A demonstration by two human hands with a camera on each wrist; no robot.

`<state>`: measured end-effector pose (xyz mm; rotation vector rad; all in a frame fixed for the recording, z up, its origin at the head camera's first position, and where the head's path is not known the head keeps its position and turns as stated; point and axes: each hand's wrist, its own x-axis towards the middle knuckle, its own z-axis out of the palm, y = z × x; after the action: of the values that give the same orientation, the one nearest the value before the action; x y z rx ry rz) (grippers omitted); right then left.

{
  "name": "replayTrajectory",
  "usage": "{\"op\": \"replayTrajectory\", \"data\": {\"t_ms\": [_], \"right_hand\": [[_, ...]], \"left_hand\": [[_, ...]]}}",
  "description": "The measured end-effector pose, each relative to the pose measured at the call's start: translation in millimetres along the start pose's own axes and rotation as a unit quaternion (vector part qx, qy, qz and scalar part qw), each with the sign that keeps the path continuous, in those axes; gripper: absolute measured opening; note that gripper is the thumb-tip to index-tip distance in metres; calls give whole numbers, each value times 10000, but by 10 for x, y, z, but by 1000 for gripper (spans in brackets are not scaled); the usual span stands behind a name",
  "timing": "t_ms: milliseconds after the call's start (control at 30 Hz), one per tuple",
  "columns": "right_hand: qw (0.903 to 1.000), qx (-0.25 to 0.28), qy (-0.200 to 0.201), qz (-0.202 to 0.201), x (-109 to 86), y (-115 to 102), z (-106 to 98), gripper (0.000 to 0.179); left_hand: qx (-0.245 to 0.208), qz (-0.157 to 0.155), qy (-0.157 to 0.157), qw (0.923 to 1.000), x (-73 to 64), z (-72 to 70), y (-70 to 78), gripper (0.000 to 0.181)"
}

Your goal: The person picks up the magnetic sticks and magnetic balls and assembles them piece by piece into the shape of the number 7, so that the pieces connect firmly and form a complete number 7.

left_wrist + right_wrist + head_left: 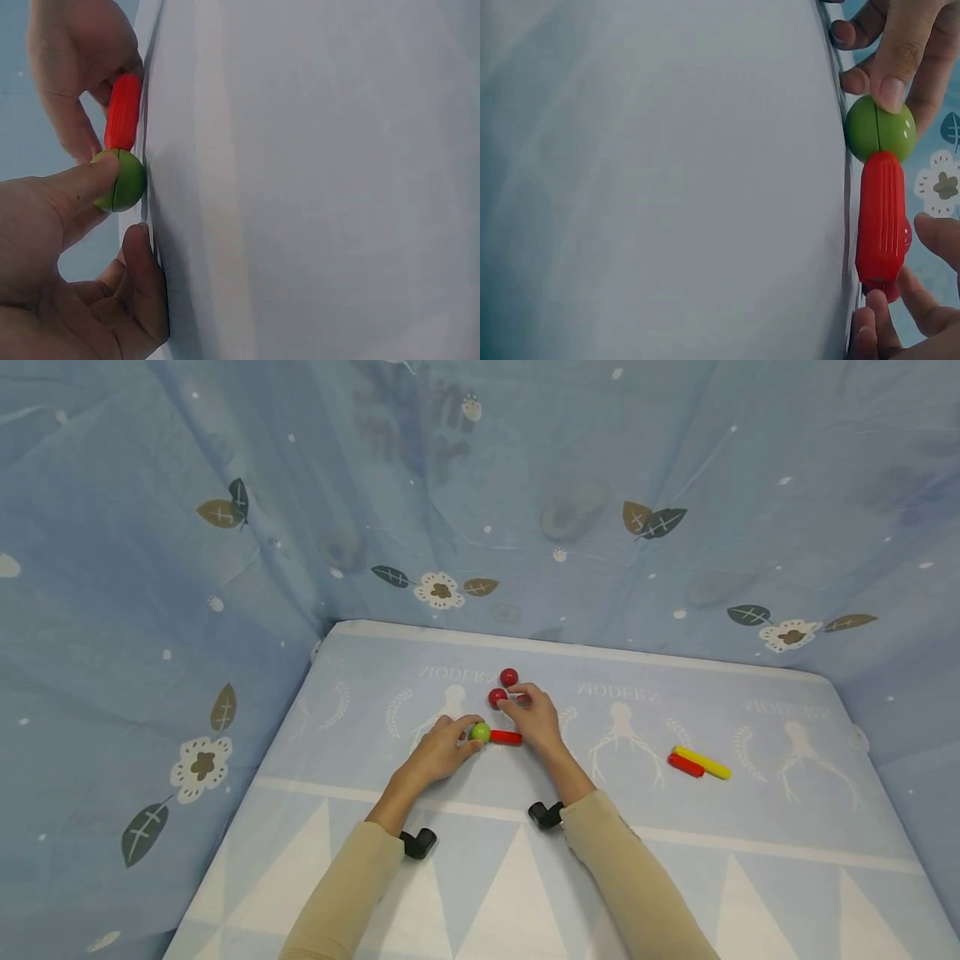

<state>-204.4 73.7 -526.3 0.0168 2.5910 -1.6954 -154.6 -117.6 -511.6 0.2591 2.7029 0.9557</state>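
My left hand pinches a green ball between thumb and fingers. A short red ribbed rod extends from this ball toward my right hand. The right hand's thumb and index finger are bent and spread apart around the near red ball; whether they touch it, I cannot tell. Just behind lies another red ball. A dark red piece, partly hidden, shows between the right hand's fingers. In the right wrist view, a red ball peeks out behind the rod.
To the right, a yellow rod and a second short red rod lie side by side on the patterned cloth-covered table. Blue curtains rise behind and at the sides. Black devices are worn at the wrists.
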Motion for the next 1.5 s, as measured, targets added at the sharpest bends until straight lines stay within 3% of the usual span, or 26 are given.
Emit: {"op": "replayTrajectory", "data": {"t_ms": [433, 767, 1100, 1300, 1500], "right_hand": [[9945, -976, 349, -159, 31, -11, 127, 41], [9927, -1108, 415, -231, 29, -12, 148, 38], [9994, -358, -27, -18, -97, -164, -80, 36], [9989, -430, -139, -115, -197, -210, -246, 35], [9979, -583, -257, 121, -325, -167, -406, 36]], "left_hand": [[49, 80, 9, 10000, 15, -8, -8, 41], [32, 68, 20, 10000, 11, -2, -10, 41], [21, 42, 11, 10000, 11, -6, -21, 41], [42, 14, 33, 10000, 6, -5, -24, 42], [20, 62, 18, 10000, 1, 0, -3, 42]]}}
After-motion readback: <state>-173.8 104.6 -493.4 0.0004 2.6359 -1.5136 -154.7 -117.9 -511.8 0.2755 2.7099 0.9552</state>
